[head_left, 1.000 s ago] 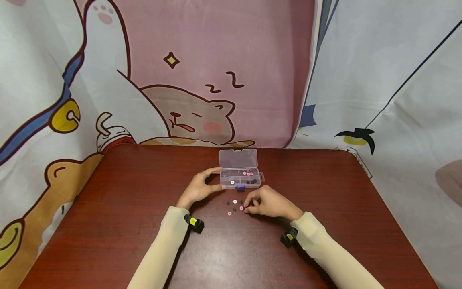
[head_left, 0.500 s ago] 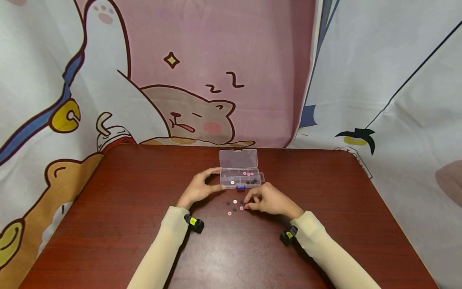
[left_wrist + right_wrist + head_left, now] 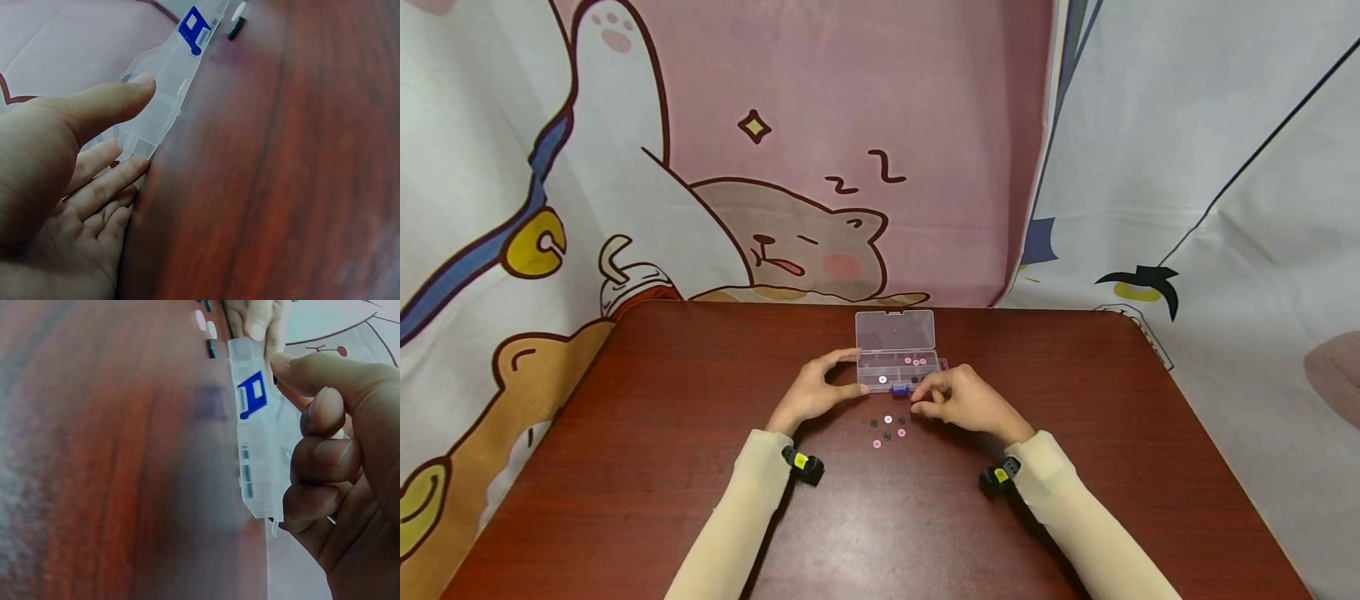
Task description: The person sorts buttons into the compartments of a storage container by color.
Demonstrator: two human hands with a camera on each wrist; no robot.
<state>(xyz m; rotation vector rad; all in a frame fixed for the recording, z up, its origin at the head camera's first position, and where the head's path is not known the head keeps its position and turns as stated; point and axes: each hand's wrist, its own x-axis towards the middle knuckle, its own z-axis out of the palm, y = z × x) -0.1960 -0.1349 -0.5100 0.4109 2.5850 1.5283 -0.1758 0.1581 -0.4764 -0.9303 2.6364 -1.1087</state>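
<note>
A clear plastic compartment box [image 3: 897, 380] lies on the table with its lid [image 3: 895, 331] raised at the back and a blue latch [image 3: 900, 390] at its front. My left hand [image 3: 812, 388] holds the box's left end, thumb at the front and fingers at the back corner. My right hand [image 3: 962, 402] is over the box's front right corner. A small black button [image 3: 275, 380] shows between its thumb and index finger, mostly hidden by them. Inside the box are pink buttons [image 3: 915, 362], a white button [image 3: 882, 380] and dark ones partly covered by the right hand.
Several loose buttons lie on the brown table [image 3: 700, 500] in front of the box: a white button [image 3: 888, 419], pink buttons [image 3: 877, 444] and black buttons [image 3: 874, 423]. A cartoon-printed cloth [image 3: 955, 167] hangs behind the table's far edge.
My right hand has lifted from beside the loose buttons and moved away from me to the box's front right corner. My left hand and the box have stayed in place.
</note>
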